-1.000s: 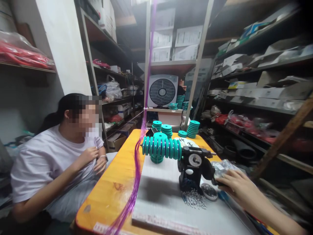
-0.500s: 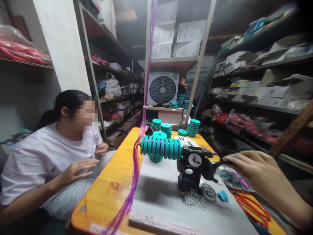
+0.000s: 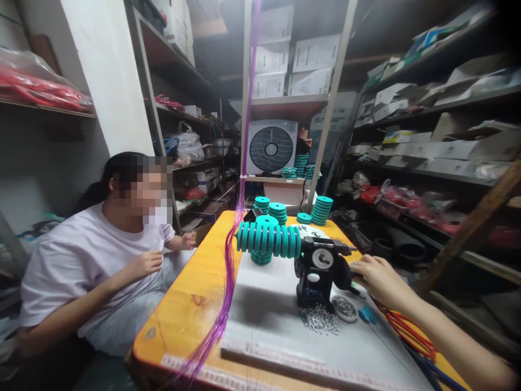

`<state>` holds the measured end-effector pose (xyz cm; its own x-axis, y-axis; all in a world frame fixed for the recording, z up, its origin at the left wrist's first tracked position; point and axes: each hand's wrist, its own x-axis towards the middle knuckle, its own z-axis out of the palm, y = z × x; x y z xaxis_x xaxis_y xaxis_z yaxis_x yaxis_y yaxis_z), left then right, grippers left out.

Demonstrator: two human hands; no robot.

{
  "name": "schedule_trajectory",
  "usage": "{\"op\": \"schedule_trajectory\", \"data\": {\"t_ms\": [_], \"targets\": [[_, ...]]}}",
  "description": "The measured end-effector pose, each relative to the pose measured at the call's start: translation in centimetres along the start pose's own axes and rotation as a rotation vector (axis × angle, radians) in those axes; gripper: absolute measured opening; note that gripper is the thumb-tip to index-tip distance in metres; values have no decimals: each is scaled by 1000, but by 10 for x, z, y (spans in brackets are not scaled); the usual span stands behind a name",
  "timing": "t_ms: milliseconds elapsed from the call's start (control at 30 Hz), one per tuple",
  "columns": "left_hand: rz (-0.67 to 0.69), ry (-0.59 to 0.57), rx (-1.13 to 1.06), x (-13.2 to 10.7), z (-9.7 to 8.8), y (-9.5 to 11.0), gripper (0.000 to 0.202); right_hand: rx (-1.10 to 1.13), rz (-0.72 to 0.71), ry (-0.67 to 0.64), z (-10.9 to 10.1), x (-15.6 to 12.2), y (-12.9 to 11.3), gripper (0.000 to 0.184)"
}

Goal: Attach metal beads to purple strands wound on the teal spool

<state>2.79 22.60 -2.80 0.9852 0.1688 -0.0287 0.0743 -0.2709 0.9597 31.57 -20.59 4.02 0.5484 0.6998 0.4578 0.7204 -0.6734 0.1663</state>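
My right hand (image 3: 372,274) reaches in from the right with its fingers wrapped round the crank handle of a black hand-cranked winding machine (image 3: 315,271). On the machine's shaft sits a row of turquoise spools (image 3: 268,240) with dark purple line between their rims. A hank of shiny purple strands (image 3: 230,288) hangs from above, passes the row's left end and trails to the table's front edge. Small silver pieces (image 3: 319,319) lie loose at the machine's foot, beside a round dish (image 3: 345,308) of similar pieces. My left hand is out of view.
A co-worker (image 3: 97,260) in a white shirt sits at the left of the yellow table (image 3: 163,320). Stacked turquoise spools (image 3: 321,210) stand at the back. Orange-handled tools (image 3: 411,334) lie on the right. A box fan (image 3: 272,146) and loaded shelves (image 3: 448,157) surround the table.
My right hand has moved left and slightly down with the crank handle, closer to the machine. The co-worker's hands have shifted, and the view has moved slightly.
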Motion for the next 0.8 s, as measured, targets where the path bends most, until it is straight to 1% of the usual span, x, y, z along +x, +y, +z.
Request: {"op": "schedule_trajectory", "data": {"t_ms": [67, 100, 167, 233, 267, 300, 367, 400, 433, 467, 500, 567, 633, 700, 733, 800], "targets": [[-5, -2, -13, -14, 20, -3, 60, -3, 13, -3, 7, -10, -4, 25], [-8, -6, -18, -20, 28, -5, 59, -4, 17, -5, 9, -14, -6, 26], [-13, -20, -24, -30, 39, -6, 47, -4, 23, -5, 11, -18, -7, 28], [-16, -39, -26, -36, 43, -6, 30, 2, 21, -8, 11, -20, -7, 29], [-17, -47, -26, -36, 41, -4, 25, 5, 21, -11, 11, -20, -6, 29], [-15, -54, -26, -35, 36, -2, 26, 8, 22, -15, 12, -19, -6, 28], [-8, -57, -29, -29, 16, 7, 28, 14, 26, -23, 13, -19, -5, 28], [-1, -54, -32, -24, 1, 13, 35, 16, 27, -26, 13, -19, -5, 28], [7, -45, -35, -18, -17, 19, 42, 18, 28, -27, 14, -19, -5, 28], [13, -29, -41, -12, -37, 25, 43, 21, 27, -26, 14, -20, -5, 29], [30, -9, -50, -6, -58, 30, 53, 22, 27, -26, 14, -20, -5, 29], [56, 38, -68, 6, -99, 37, 55, 25, 26, -28, 14, -21, -5, 29], [66, 73, -86, 17, -130, 37, 54, 25, 27, -31, 14, -21, -6, 29], [48, 79, -96, 27, -148, 30, 55, 24, 32, -33, 13, -21, -7, 30], [33, 74, -99, 32, -152, 26, 57, 24, 33, -34, 14, -21, -7, 30], [5, 58, -99, 40, -155, 19, 60, 26, 30, -40, 14, -21, -6, 31]]}}
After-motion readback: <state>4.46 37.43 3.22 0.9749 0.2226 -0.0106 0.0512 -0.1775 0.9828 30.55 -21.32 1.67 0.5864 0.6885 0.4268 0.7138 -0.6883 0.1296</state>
